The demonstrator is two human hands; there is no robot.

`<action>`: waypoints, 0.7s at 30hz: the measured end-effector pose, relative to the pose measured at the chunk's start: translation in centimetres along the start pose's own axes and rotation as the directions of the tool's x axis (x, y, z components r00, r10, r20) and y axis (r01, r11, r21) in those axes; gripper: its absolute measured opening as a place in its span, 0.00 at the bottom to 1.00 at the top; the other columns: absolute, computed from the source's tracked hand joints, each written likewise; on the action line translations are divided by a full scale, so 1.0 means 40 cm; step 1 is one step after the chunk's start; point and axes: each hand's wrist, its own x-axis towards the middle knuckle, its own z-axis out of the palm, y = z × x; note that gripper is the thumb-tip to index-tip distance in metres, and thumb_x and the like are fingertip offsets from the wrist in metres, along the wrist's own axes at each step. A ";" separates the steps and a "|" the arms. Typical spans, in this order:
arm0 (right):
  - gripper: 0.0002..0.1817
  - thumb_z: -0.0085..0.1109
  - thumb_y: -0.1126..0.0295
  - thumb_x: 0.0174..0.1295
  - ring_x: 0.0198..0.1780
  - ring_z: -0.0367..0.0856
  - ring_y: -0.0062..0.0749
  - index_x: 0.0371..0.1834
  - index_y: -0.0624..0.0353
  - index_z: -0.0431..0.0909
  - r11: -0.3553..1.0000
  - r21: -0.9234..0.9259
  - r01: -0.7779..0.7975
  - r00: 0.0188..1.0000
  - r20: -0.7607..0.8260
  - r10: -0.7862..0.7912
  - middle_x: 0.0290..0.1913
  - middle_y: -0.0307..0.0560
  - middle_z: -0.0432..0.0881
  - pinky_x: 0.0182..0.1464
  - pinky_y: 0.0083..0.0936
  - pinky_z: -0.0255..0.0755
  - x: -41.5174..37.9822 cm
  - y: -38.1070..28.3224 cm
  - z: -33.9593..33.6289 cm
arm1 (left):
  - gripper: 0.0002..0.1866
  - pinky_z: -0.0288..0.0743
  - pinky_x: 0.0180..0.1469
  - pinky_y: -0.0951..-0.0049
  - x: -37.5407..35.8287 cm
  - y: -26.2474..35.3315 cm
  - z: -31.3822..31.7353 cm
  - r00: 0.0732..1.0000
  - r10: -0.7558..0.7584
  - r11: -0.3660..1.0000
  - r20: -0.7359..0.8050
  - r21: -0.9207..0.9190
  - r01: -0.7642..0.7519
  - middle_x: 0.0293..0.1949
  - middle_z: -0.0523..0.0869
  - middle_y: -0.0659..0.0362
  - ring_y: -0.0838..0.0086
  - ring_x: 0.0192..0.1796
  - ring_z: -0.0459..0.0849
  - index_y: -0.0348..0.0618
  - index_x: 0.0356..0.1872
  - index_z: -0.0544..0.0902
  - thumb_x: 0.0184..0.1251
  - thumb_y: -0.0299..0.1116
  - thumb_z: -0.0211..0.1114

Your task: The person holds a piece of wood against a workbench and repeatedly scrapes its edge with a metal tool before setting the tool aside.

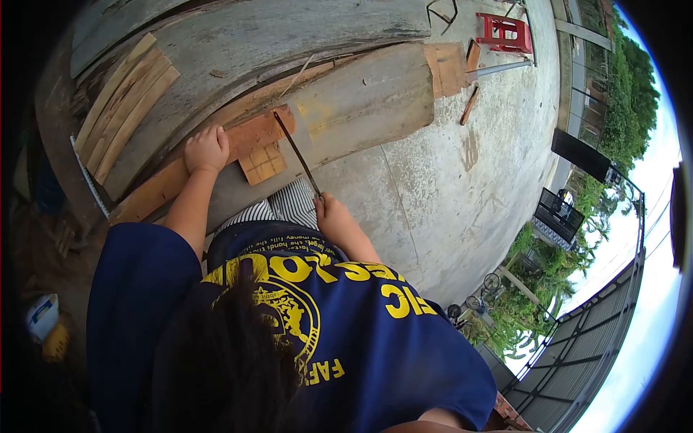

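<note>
A long reddish-brown wooden plank (249, 141) lies at a slant on a grey, worn board (368, 94). My left hand (207, 149) grips the plank from above, its fingers curled over the far edge. My right hand (333, 215) is closed around the near end of a hand saw (297, 153), whose handle is mostly hidden in the fist. The saw's thin dark blade is seen nearly edge-on and lies across the plank close to its right end. Below the plank, a short piece of wood (262, 164) rests on the grey board.
Several pale curved wood strips (126, 108) lie at the left. A brown flat piece (445, 70) sits at the board's far end. Beyond are a red plastic stool (504, 32) and a small wood scrap (469, 105) on the concrete floor (419, 187). Bicycles (482, 290) stand at the right.
</note>
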 end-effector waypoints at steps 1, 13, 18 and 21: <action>0.14 0.45 0.64 0.67 0.39 0.74 0.67 0.37 0.67 0.70 1.000 0.025 0.014 1.000 -0.005 -0.014 0.32 0.71 0.77 0.40 0.49 0.69 -0.006 -0.004 0.010 | 0.16 0.71 0.42 0.59 0.000 -0.004 -0.005 1.000 0.000 1.000 0.012 0.004 0.000 0.34 0.84 0.56 0.60 0.37 0.82 0.46 0.31 0.79 0.66 0.40 0.44; 0.15 0.44 0.64 0.66 0.36 0.77 0.67 0.38 0.67 0.70 0.995 0.007 0.096 0.992 -0.078 -0.095 0.31 0.72 0.78 0.40 0.53 0.71 0.003 0.008 0.062 | 0.18 0.71 0.45 0.60 -0.007 -0.009 -0.007 1.000 -0.012 1.000 0.011 -0.020 0.013 0.37 0.84 0.57 0.61 0.40 0.82 0.47 0.33 0.80 0.68 0.44 0.44; 0.15 0.44 0.63 0.66 0.37 0.76 0.67 0.38 0.67 0.70 0.998 -0.024 0.066 0.994 -0.085 -0.068 0.31 0.72 0.78 0.41 0.53 0.70 0.013 0.010 0.064 | 0.22 0.75 0.35 0.56 0.000 -0.081 -0.039 0.987 0.150 0.981 0.056 0.116 -0.155 0.26 0.84 0.51 0.56 0.32 0.83 0.47 0.31 0.81 0.69 0.50 0.43; 0.15 0.43 0.63 0.66 0.38 0.77 0.67 0.38 0.67 0.70 0.998 -0.022 0.055 0.995 -0.081 -0.056 0.31 0.72 0.78 0.41 0.53 0.70 0.023 0.001 0.065 | 0.22 0.76 0.36 0.56 0.004 -0.079 -0.055 0.988 0.057 0.989 0.141 0.131 -0.076 0.27 0.85 0.51 0.56 0.33 0.84 0.47 0.30 0.81 0.66 0.52 0.45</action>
